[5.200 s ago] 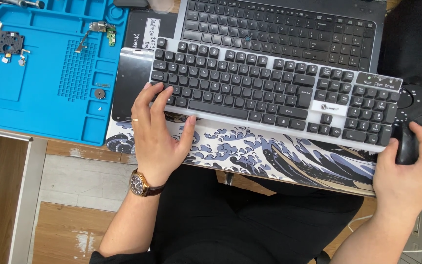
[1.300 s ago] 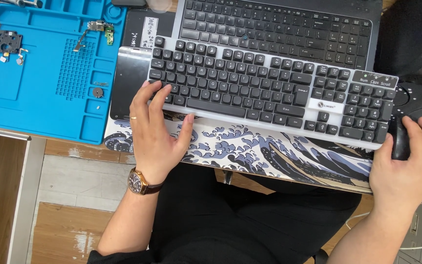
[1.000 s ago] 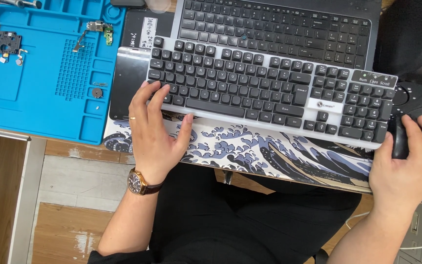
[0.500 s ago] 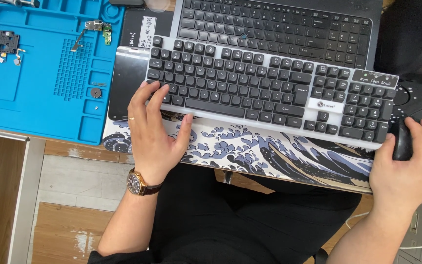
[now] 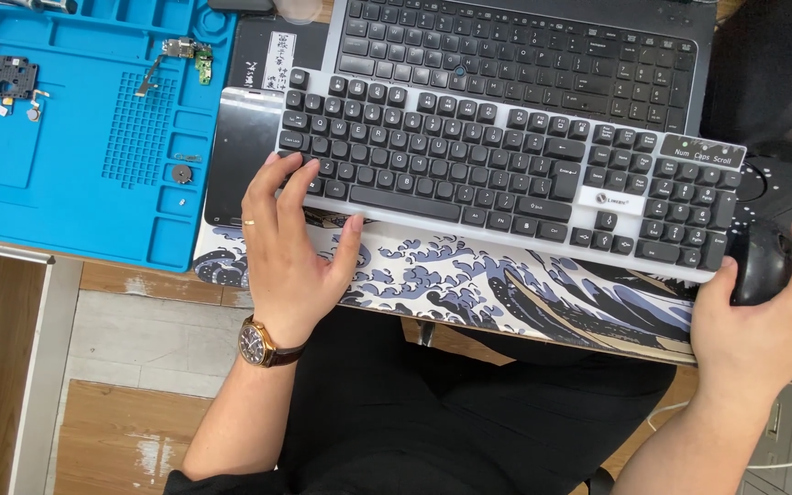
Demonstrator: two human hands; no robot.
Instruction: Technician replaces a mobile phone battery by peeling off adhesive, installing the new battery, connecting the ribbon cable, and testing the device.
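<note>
Left hand (image 5: pixel 291 252) rests open on the wave-print desk mat (image 5: pixel 506 284), fingertips touching the black keyboard (image 5: pixel 506 174) at its 12 o'clock; keyboard's long axis runs 9-to-3. Right hand (image 5: pixel 767 316) cups the black mouse (image 5: pixel 763 266). Blue repair mat (image 5: pixel 75 137) lies at 10 o'clock.

Blue silicone work mat (image 5: pixel 75 183) at 9 o'clock, compartments moulded in. On it: small black circuit module (image 5: pixel 6 76) at 10 o'clock; a green-tipped flex part (image 5: pixel 181 55) toward 11; a tiny round piece (image 5: pixel 175 173), possibly a coin cell. Wave-print desk pad (image 5: pixel 506 284) at centre. Laptop keyboard (image 5: pixel 524 55) at 12 o'clock.
</note>
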